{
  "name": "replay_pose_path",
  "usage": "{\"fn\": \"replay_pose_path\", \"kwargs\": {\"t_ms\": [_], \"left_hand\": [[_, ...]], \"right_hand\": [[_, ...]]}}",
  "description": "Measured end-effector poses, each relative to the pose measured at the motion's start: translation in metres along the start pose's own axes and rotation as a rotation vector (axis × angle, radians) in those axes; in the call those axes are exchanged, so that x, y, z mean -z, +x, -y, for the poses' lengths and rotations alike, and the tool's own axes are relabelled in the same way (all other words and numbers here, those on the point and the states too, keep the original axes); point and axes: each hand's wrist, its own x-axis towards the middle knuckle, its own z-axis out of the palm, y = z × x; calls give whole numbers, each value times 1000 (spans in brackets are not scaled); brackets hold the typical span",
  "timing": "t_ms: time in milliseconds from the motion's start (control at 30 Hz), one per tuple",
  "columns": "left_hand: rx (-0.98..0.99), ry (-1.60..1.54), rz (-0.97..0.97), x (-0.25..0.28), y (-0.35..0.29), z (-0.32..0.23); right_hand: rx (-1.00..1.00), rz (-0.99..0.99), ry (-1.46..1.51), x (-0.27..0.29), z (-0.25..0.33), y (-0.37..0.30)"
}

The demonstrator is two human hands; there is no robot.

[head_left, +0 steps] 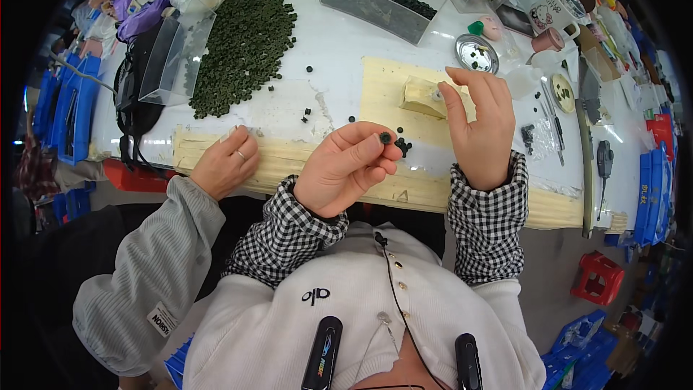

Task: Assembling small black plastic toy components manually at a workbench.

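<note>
Between the thumb and fingers of my left hand is a small dark green round part, held above the table's near edge. My right hand is beside a tape-wrapped block, thumb and forefinger apart near a small pale tip on it; I cannot tell whether they touch it. The block rests on a yellowish taped sheet. A few loose dark parts lie just right of my left hand. At the left, a large heap of dark green parts covers the tabletop.
Another person's hand with a ring rests on the table edge at left. A clear bin of dark parts stands at the back, an empty clear bin by the heap. At right are a round tin, tweezers and a mug.
</note>
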Motion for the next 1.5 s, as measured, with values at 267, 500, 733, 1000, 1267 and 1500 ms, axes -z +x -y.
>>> {"fn": "replay_pose_path", "kwargs": {"t_ms": [267, 500, 733, 1000, 1267, 1500], "left_hand": [[-4, 12, 28, 1, 0, 0], [-104, 98, -14, -3, -1, 2], [-548, 756, -142, -22, -4, 8], [-590, 895, -112, -22, -6, 7], [-599, 966, -118, -24, -7, 6], [-588, 988, -136, -24, -7, 6]], "right_hand": [[-28, -89, 25, 15, 14, 1], [-46, -98, 58, 23, 23, -2], [-106, 109, 533, 32, 53, -24], [-142, 175, 682, 23, 65, -39], [-161, 191, 711, 21, 64, -43], [-158, 203, 692, 22, 65, -43]]}}
